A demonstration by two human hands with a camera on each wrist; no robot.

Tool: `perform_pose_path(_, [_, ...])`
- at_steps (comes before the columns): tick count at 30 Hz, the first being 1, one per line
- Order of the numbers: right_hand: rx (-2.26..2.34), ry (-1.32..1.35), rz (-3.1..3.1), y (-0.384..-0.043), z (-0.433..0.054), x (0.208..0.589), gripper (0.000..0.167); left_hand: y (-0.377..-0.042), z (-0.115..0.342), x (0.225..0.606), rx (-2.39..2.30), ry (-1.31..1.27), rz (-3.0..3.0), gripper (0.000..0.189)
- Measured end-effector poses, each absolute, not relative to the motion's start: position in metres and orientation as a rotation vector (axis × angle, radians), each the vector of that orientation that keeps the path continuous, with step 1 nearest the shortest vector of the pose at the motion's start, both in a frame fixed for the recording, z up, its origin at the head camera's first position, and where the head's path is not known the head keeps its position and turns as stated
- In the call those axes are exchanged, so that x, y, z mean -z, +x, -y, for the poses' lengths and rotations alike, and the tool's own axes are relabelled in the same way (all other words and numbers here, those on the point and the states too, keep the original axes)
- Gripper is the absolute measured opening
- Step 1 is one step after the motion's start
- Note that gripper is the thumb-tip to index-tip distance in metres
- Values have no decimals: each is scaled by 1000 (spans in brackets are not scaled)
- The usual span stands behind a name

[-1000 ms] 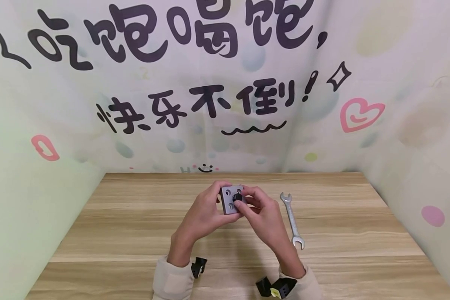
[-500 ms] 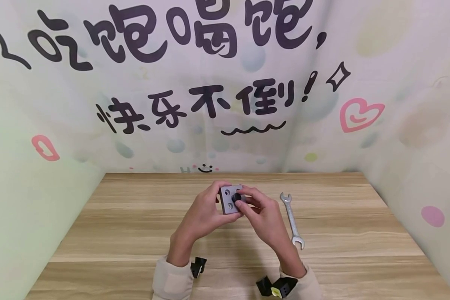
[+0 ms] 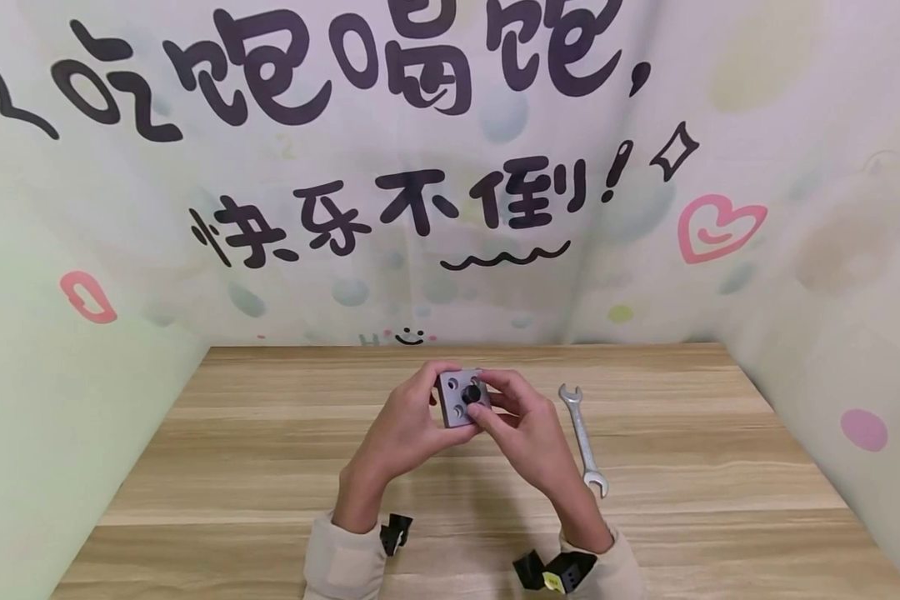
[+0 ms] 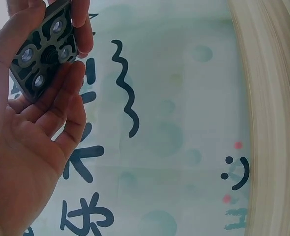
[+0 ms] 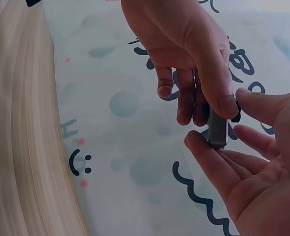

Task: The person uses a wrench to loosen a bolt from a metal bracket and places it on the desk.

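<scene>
In the head view, a grey square plate (image 3: 456, 403) with round corner holes is held up over the table. My left hand (image 3: 408, 425) grips it by the top and bottom edges. A black bolt (image 3: 471, 394) sits at its middle, its head facing me. My right hand (image 3: 527, 433) pinches the bolt between thumb and fingers. In the left wrist view, the plate's other face (image 4: 35, 81) shows dark ribs and metal-lined holes. From the right wrist, the plate (image 5: 217, 129) appears edge-on, with the black bolt (image 5: 237, 113) by the fingertips.
A double open-ended wrench (image 3: 583, 442) lies on the wooden table (image 3: 255, 467), to the right of my right hand. Behind the table hangs a printed cloth backdrop (image 3: 315, 300). Black camera mounts (image 3: 562, 571) sit on both wrists.
My right thumb and fingers have shifted slightly around the bolt, and more of its head shows now. The left hand, plate and wrench stay practically still.
</scene>
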State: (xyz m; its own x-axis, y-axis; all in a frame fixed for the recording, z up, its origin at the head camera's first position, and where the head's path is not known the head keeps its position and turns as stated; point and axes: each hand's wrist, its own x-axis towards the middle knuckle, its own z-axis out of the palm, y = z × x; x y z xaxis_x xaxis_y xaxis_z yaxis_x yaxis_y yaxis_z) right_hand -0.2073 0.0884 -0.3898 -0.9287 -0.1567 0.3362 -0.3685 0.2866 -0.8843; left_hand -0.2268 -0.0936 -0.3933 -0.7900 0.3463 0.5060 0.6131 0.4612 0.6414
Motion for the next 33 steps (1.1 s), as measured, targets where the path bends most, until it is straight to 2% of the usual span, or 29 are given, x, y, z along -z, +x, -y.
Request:
perform_pose_path(10, [-1677,449,2333,-206,-85,391,23,-226,93,391,1241,-804,2444,68])
perform_pose_path(33, [-1640,565,2330,-206,-88,390,26,-226,94,392,1226,-829,2415,69])
